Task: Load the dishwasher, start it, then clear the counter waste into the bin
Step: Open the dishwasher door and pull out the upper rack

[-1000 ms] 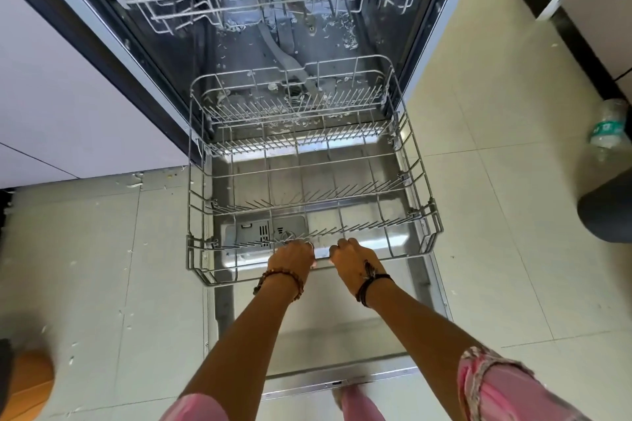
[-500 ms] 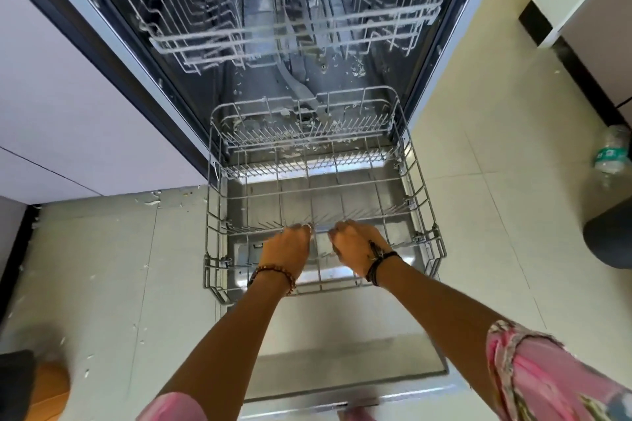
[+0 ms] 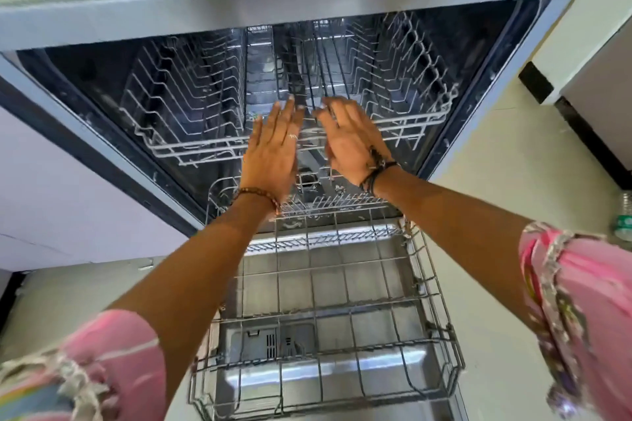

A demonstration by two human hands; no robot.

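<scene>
Left hand (image 3: 273,150) and right hand (image 3: 349,140), fingers straight and holding nothing, reach side by side over the upper rack's (image 3: 191,143) front rail, equally near it. The empty lower rack (image 3: 434,325) sits pulled out below.

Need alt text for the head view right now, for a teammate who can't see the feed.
Both hands, left hand and right hand, reach open-fingered toward the front of the empty upper rack inside the open dishwasher. Below them, the empty lower rack sits pulled out over the lowered door.
</scene>
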